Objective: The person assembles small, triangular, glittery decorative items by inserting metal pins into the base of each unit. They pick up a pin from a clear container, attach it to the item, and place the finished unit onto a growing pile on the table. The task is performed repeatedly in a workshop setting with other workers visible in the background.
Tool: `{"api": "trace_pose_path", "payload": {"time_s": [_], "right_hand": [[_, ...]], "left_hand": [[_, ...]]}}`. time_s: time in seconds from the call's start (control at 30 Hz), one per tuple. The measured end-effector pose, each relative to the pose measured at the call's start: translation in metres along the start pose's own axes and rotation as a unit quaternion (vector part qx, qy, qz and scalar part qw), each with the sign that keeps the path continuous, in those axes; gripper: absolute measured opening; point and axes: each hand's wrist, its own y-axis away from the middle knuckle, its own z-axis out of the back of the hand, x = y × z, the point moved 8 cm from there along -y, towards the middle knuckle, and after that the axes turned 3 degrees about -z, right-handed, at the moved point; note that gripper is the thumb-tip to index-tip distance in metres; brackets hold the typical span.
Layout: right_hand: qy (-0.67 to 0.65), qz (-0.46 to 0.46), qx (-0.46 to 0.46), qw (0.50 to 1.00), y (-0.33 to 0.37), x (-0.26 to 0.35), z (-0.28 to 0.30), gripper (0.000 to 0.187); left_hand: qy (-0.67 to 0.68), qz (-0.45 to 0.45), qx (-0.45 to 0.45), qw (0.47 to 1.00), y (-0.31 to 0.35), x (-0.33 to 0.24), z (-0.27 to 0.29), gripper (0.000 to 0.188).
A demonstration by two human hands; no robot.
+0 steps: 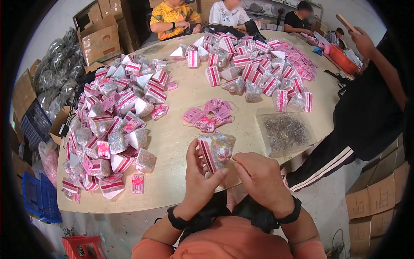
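Observation:
My left hand [199, 181] grips a cake-slice-shaped toy [210, 151] over the table's near edge. The slice has white sides, a dark pink stripe and a top covered in pastel sprinkles. Close against its right side is my right hand [264, 181], fingers curled into a pinch; whatever they hold, if anything, is too small to make out. Just beyond the slice lies a small heap of pink cardboard tags [209, 116] with thin loops. To the right sits a shallow clear tray [276, 151] full of tiny metal pieces, perhaps pins or fasteners.
Many similar slices, some with pink tags, form a large pile [112, 121] at left. Another pile [254, 64] lies at the far right beside loose pink tags [297, 60]. Someone in black [366, 112] stands at right; others sit across the table [172, 181]. Cardboard boxes [373, 198] stand lower right.

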Motion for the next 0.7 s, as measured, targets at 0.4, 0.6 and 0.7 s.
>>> {"api": "trace_pose_path", "payload": {"time_s": [0.4, 0.6, 0.7], "right_hand": [[0.0, -0.001, -0.002, 1.0, -0.0009, -0.0001, -0.0003, 0.013], [0.006, 0.003, -0.002, 1.0, -0.0004, -0.0006, -0.0009, 0.014], [0.003, 0.003, -0.001, 1.0, -0.0005, -0.0007, -0.0008, 0.014]], "left_hand": [[-0.013, 0.009, 0.004, 1.0, 0.0009, 0.0015, -0.0012, 0.09], [-0.012, 0.01, 0.007, 1.0, 0.0009, 0.003, -0.0013, 0.09], [-0.007, 0.016, 0.008, 1.0, 0.0009, 0.0035, -0.0019, 0.09]]}}
